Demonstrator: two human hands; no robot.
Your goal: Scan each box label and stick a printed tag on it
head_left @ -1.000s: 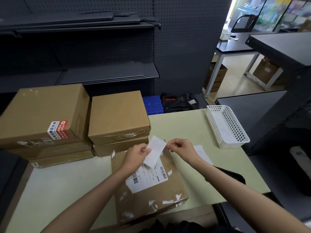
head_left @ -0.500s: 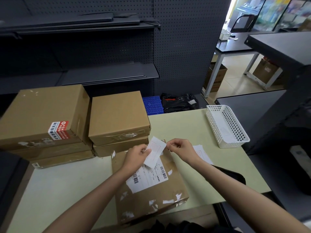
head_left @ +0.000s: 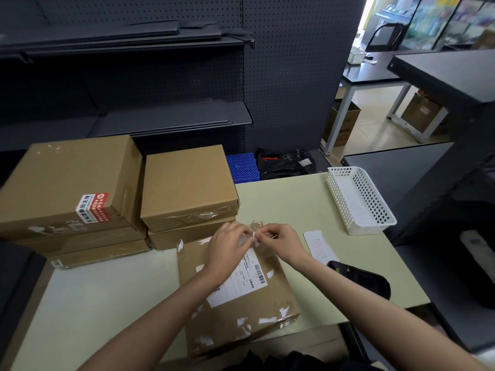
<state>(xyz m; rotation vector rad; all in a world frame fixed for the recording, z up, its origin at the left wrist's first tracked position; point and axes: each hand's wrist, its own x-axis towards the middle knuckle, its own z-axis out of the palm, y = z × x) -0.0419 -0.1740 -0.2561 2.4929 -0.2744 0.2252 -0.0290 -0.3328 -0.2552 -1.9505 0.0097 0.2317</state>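
Note:
A flat brown box (head_left: 241, 309) lies at the table's front edge, its white shipping label (head_left: 241, 282) with barcodes facing up. Over the box's far end my left hand (head_left: 227, 246) and my right hand (head_left: 281, 241) meet, and both pinch a small white printed tag (head_left: 254, 238), mostly hidden between the fingers. A black handheld scanner (head_left: 361, 281) lies on the table right of the box. A strip of white tag paper (head_left: 318, 246) lies just beyond it.
Two stacks of brown boxes stand at the left, the larger (head_left: 67, 183) with a red and white sticker, the smaller (head_left: 187, 186) beside it. A white plastic basket (head_left: 359, 199) sits at the table's right edge. Dark shelving stands behind.
My hands have drawn closer together above the box. The tag, earlier held up flat and plainly visible, is now folded or tucked between my fingertips.

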